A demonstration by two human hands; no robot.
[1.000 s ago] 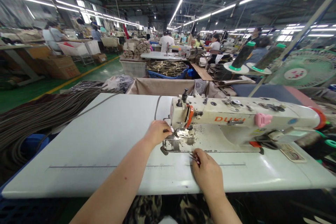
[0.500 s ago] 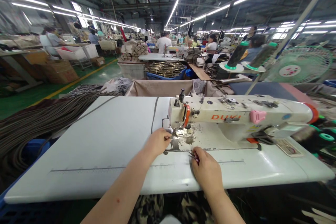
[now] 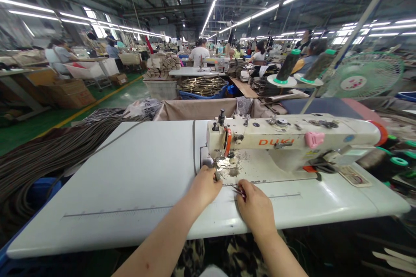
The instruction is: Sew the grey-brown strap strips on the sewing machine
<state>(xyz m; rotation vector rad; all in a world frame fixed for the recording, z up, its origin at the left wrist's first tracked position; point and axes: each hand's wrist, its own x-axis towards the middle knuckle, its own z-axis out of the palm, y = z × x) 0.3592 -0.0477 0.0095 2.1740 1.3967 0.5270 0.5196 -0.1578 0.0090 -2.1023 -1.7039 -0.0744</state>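
Observation:
My left hand [image 3: 207, 185] is closed at the left front of the sewing machine [image 3: 292, 143], close to the presser foot [image 3: 225, 163]. Its thumb and fingers pinch a narrow grey-brown strip [image 3: 194, 147], which runs back over the far table edge; a short piece shows at the fingertips. The part under the hand is hidden. Just in front of the machine bed, my right hand [image 3: 256, 205] rests closed around small thread snips [image 3: 239, 191], their dark pointed blades toward the left. The handle is mostly covered by the fingers.
A white tabletop [image 3: 143, 173] with a printed ruler line surrounds the machine. Bundled strips [image 3: 65, 147] hang at the left, and a beige cloth-lined bin [image 3: 198, 109] stands behind. Thread cones [image 3: 287, 69] and a green fan [image 3: 360, 78] stand at the right. Other people sit farther back.
My left hand has shifted right and slightly toward me, bringing the strip along; the strip now lies straighter. My right hand stays almost still with the snips.

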